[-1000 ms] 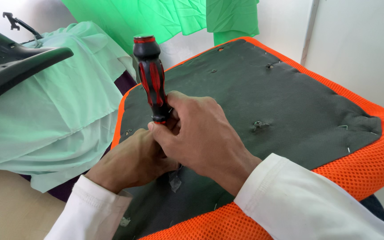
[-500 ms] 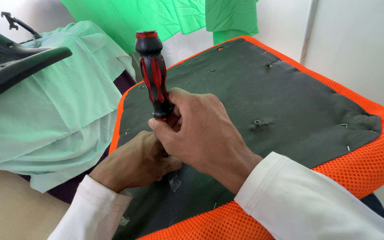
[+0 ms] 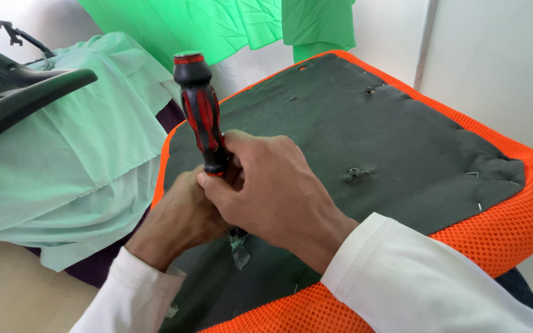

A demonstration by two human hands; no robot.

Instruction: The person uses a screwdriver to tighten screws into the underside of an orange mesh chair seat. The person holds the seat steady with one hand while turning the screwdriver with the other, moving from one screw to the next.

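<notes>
A red-and-black screwdriver (image 3: 202, 114) stands almost upright, its handle above my hands, its tip hidden between them. My right hand (image 3: 272, 188) is wrapped round the lower end of the handle. My left hand (image 3: 183, 219) is cupped under and beside the right, pressed against the shaft near the seat. Both rest on the dark fabric underside of an overturned orange mesh chair seat (image 3: 513, 222). A torn flap of fabric (image 3: 239, 250) shows just below my hands.
A screw hole (image 3: 356, 172) and staples dot the dark fabric. A black plastic chair part (image 3: 20, 92) sits at the upper left over pale green cloth (image 3: 81, 166). Bright green cloth (image 3: 229, 24) hangs behind. A white wall (image 3: 501, 61) lies at right.
The screwdriver handle has shifted slightly right and tilted a little, with both hands staying in place around its lower end.
</notes>
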